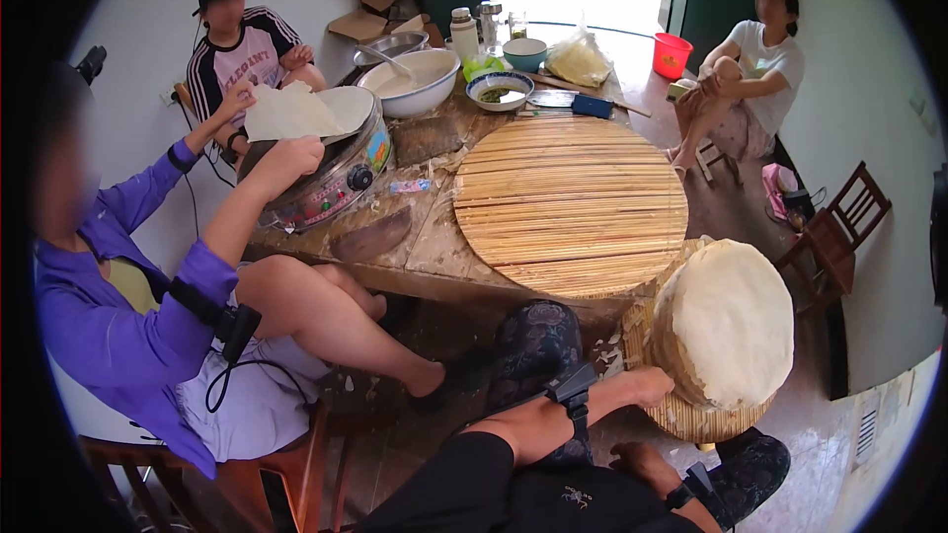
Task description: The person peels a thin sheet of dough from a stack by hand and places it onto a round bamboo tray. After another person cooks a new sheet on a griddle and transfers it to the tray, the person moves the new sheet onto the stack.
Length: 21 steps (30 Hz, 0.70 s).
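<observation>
My left hand (pixel 650 387) is closed beside the lower left edge of a tall stack of thin round flatbreads (pixel 739 321); what its fingers hold, if anything, is hidden. The stack rests on a round woven straw mat (pixel 713 421). Nearer to me, my right hand (pixel 647 464) hangs low over my lap with loosely bent fingers and nothing visible in it. Ahead of my left hand, a large round slatted mat (pixel 571 207) lies bare on the table.
At left, a co-worker in purple lifts a thin sheet (pixel 291 114) at a round electric griddle (pixel 336 183). Behind stand a batter bowl (pixel 410 84), a patterned bowl (pixel 499 91) and a cleaver (pixel 553 99). Two other people sit farther back; a wooden chair (pixel 837 237) stands right.
</observation>
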Each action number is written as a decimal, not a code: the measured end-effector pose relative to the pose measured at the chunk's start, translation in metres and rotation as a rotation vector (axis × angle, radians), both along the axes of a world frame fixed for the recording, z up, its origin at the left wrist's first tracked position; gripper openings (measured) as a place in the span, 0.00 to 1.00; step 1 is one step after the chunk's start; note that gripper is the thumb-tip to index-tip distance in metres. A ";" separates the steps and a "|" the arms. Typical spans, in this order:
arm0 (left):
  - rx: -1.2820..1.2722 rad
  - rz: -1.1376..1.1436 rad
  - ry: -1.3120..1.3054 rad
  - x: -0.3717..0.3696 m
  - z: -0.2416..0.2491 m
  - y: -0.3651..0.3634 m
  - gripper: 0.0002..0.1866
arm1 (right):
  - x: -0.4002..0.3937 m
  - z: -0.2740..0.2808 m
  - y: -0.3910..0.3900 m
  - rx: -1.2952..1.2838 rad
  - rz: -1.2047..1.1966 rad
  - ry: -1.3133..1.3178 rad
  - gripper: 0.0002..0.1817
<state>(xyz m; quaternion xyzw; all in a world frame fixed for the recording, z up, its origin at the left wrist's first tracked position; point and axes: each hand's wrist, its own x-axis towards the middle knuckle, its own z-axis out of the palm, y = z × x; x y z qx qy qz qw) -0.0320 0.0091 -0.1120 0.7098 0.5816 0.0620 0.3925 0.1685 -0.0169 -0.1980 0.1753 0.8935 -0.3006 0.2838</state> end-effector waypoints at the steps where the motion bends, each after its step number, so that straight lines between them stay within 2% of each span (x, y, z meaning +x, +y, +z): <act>1: -0.001 0.001 -0.001 0.000 -0.001 0.000 0.16 | -0.003 0.006 -0.001 0.010 -0.007 -0.022 0.24; 21: 0.038 0.065 -0.036 0.002 -0.006 0.000 0.16 | -0.003 0.012 -0.003 0.027 -0.011 -0.015 0.24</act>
